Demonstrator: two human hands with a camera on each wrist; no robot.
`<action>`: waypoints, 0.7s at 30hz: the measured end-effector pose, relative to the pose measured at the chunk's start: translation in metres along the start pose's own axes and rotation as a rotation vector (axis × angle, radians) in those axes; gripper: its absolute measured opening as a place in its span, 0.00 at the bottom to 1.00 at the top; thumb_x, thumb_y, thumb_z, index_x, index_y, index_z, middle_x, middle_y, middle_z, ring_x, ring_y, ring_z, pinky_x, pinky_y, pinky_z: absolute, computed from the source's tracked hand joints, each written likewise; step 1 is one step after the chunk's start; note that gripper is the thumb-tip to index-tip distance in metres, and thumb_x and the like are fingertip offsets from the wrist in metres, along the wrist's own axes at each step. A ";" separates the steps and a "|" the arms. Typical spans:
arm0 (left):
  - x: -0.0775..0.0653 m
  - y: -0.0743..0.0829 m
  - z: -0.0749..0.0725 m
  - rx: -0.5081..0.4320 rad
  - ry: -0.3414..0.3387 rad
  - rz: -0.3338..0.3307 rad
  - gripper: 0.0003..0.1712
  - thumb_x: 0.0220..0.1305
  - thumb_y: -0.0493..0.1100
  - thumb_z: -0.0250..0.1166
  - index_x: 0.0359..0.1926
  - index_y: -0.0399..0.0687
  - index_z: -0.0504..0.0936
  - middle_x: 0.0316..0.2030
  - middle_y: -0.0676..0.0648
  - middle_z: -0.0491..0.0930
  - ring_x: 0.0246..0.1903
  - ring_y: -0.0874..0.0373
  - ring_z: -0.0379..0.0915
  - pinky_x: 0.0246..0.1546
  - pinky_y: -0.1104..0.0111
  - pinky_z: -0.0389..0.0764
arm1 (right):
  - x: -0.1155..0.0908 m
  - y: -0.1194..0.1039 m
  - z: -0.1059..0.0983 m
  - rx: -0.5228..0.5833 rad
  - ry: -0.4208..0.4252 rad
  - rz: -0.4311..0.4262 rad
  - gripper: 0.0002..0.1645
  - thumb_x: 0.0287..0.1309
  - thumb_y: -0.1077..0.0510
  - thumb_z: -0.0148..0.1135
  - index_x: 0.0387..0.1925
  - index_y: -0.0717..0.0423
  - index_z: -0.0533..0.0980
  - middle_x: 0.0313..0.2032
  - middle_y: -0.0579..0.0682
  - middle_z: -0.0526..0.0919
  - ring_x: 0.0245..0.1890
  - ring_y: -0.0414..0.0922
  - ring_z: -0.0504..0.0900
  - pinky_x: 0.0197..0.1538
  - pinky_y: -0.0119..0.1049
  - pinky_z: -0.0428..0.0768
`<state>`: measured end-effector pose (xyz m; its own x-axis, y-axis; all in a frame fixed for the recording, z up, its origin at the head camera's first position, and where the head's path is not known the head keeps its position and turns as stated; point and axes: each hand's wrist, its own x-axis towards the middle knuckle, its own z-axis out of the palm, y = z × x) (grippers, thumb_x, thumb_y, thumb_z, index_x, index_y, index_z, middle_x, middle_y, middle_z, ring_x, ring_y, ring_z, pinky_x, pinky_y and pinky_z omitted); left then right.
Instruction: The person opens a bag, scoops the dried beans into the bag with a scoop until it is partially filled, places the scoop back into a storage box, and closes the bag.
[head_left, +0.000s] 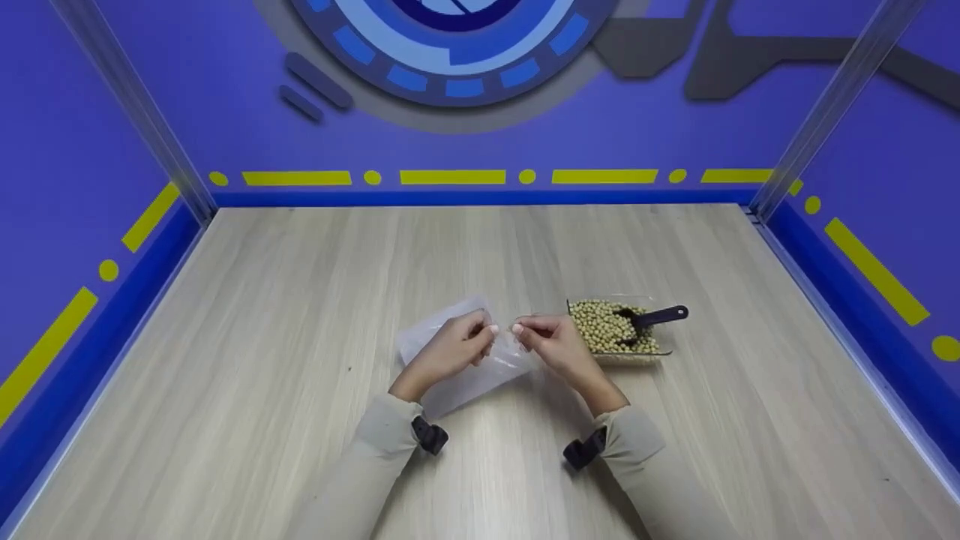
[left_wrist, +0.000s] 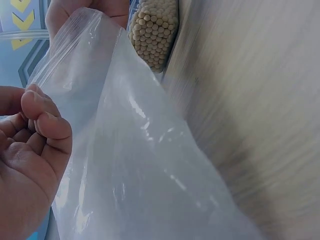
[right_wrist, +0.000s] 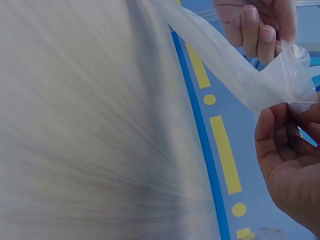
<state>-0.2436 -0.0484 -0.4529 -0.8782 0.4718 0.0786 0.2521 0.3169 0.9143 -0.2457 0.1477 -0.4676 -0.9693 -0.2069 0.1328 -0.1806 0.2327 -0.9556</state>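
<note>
In the centre of the frame, a limp, glossy, translucent plastic zip bag (head_left: 472,382) creases beneath two hands: the left hand (head_left: 452,349) and right hand (head_left: 556,346) each pinch its ribbed mouth. Right of centre, a clear rectangular container (head_left: 630,360) holds smooth, round beige beans (head_left: 598,324) and a black scoop (head_left: 661,316) on the wood-grain table (head_left: 285,360).

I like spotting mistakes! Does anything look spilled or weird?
No spill shows: the beans sit in their container, scoop among them. A dark speck stands out on the pale table left of the bag, too small to identify.
</note>
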 end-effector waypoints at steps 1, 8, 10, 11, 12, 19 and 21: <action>0.000 0.000 0.000 -0.001 -0.002 0.001 0.12 0.72 0.41 0.52 0.31 0.39 0.71 0.22 0.52 0.71 0.20 0.61 0.66 0.21 0.74 0.66 | -0.001 -0.002 0.000 0.002 -0.002 0.003 0.11 0.60 0.67 0.60 0.37 0.76 0.80 0.22 0.46 0.75 0.22 0.36 0.72 0.28 0.26 0.71; -0.002 0.001 -0.002 0.016 -0.021 0.007 0.13 0.72 0.42 0.51 0.29 0.42 0.71 0.21 0.53 0.70 0.18 0.63 0.64 0.20 0.75 0.64 | -0.009 -0.029 -0.001 0.021 0.002 0.023 0.12 0.60 0.69 0.58 0.38 0.80 0.78 0.22 0.46 0.75 0.23 0.36 0.72 0.29 0.25 0.70; -0.003 0.001 -0.002 0.018 -0.029 0.009 0.13 0.72 0.42 0.51 0.28 0.43 0.70 0.20 0.54 0.70 0.18 0.63 0.64 0.20 0.74 0.64 | -0.009 -0.030 -0.001 0.028 0.006 0.017 0.12 0.60 0.69 0.58 0.38 0.80 0.78 0.22 0.46 0.76 0.22 0.36 0.72 0.28 0.25 0.70; -0.003 0.002 -0.003 0.020 -0.033 0.009 0.13 0.72 0.42 0.51 0.28 0.44 0.70 0.20 0.54 0.70 0.18 0.63 0.64 0.20 0.74 0.63 | -0.009 -0.031 -0.001 0.030 0.012 0.017 0.12 0.60 0.69 0.58 0.38 0.80 0.78 0.22 0.46 0.76 0.22 0.36 0.72 0.28 0.25 0.70; -0.003 0.002 -0.003 0.021 -0.037 0.008 0.13 0.72 0.42 0.51 0.28 0.44 0.70 0.20 0.54 0.70 0.18 0.63 0.64 0.20 0.74 0.63 | -0.009 -0.031 -0.002 0.032 0.017 0.016 0.12 0.60 0.69 0.58 0.38 0.80 0.78 0.22 0.47 0.76 0.22 0.36 0.72 0.28 0.25 0.70; -0.005 0.001 -0.004 0.035 -0.058 -0.015 0.14 0.72 0.43 0.51 0.28 0.44 0.70 0.21 0.53 0.70 0.19 0.62 0.65 0.21 0.73 0.64 | -0.007 -0.028 -0.002 0.007 0.058 0.046 0.12 0.59 0.69 0.59 0.39 0.78 0.79 0.21 0.47 0.76 0.23 0.37 0.72 0.29 0.25 0.71; -0.005 0.001 -0.004 0.034 -0.062 -0.016 0.14 0.72 0.44 0.52 0.28 0.43 0.70 0.21 0.53 0.70 0.19 0.62 0.65 0.21 0.73 0.64 | -0.003 -0.018 -0.001 -0.005 0.076 0.055 0.12 0.59 0.68 0.60 0.39 0.77 0.80 0.21 0.46 0.76 0.23 0.37 0.72 0.29 0.25 0.71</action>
<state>-0.2403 -0.0540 -0.4512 -0.8557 0.5160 0.0389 0.2530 0.3516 0.9013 -0.2399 0.1455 -0.4504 -0.9876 -0.1208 0.1002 -0.1276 0.2463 -0.9608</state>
